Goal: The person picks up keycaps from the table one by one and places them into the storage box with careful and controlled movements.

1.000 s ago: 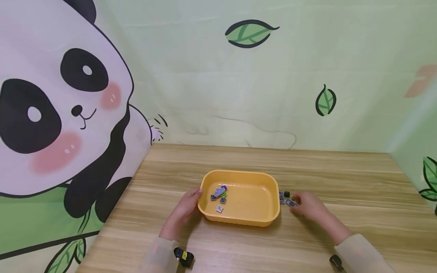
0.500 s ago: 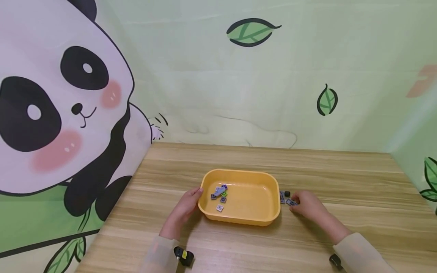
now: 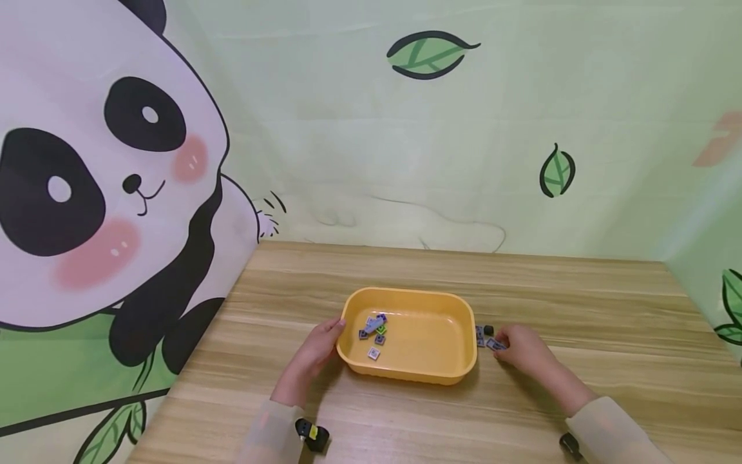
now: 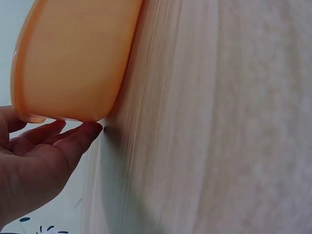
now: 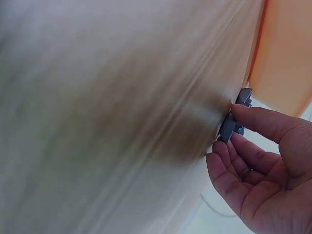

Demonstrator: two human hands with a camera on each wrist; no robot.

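A yellow plastic tray (image 3: 426,370) sits on the wooden table, with several small toy bricks (image 3: 373,325) at its left end, in grey, white, purple and lime green. My left hand (image 3: 315,348) grips the tray's left end, thumb at the rim and fingers against the outer wall, as the left wrist view shows. Beyond the tray's right end, my right hand (image 3: 524,348) pinches a blue-grey toy brick (image 5: 227,127) between thumb and fingers, low at the tabletop. Another grey brick (image 3: 480,335) and a small black piece (image 3: 489,330) lie between that hand and the tray.
The wooden table (image 3: 406,425) meets a printed backdrop (image 3: 348,161) with a panda and leaves. By the left sleeve is a black object with a yellow mark (image 3: 313,435). A dark object (image 3: 570,444) shows beside the right sleeve.
The head view has shifted very slightly. Both hands, the tray and the bricks keep practically the same places.
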